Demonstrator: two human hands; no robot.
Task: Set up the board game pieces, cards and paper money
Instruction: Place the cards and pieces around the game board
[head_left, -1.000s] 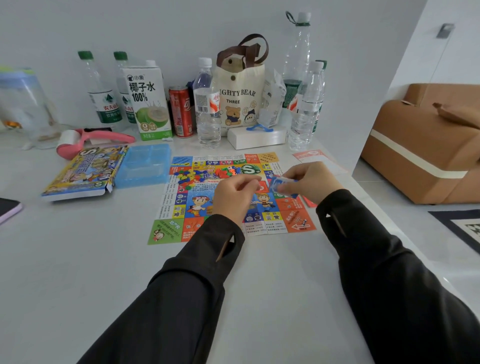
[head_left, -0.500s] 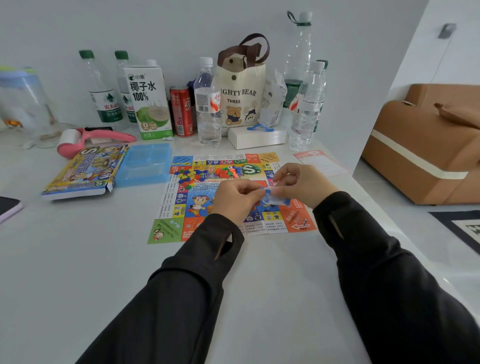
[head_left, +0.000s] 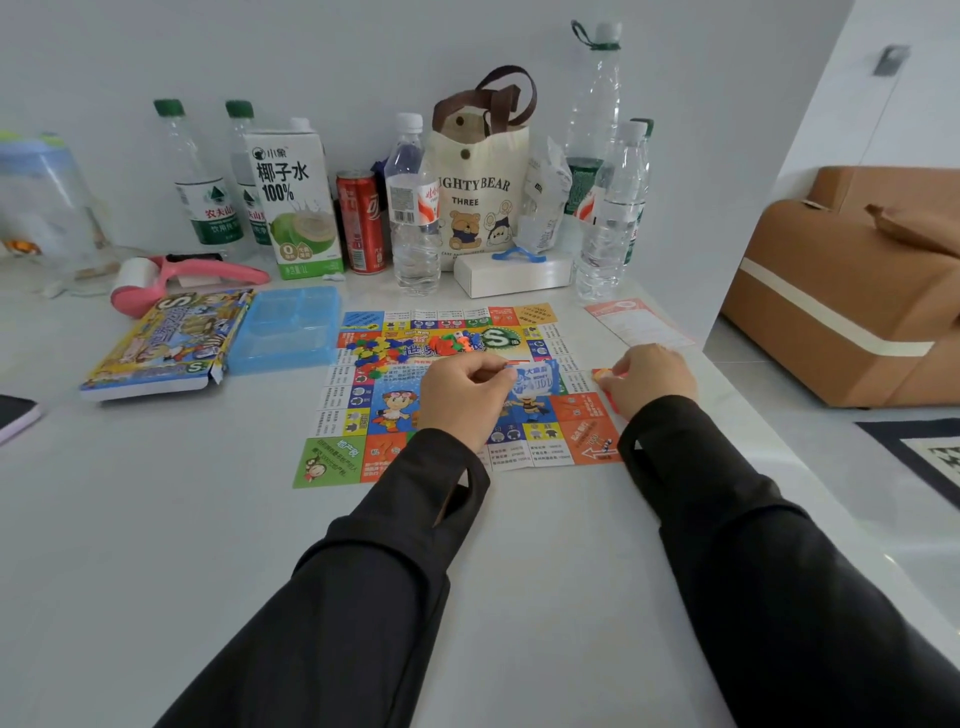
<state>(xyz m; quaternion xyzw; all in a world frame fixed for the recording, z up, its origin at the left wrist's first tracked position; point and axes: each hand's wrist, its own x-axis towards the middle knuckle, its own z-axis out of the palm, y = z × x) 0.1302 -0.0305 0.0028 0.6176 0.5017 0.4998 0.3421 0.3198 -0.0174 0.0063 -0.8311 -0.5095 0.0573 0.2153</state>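
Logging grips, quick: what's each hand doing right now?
Left hand: pinches a small blue paper money note.
Right hand: touches an orange paper note; pinching or pressing cannot be told.

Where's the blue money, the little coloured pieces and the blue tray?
blue money (head_left: 540, 383), head view, middle of the note's printed face.
little coloured pieces (head_left: 376, 353), head view, middle of the pile.
blue tray (head_left: 291, 332), head view, its bare floor.

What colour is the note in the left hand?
The note is pale blue with white print; the head view shows it best.
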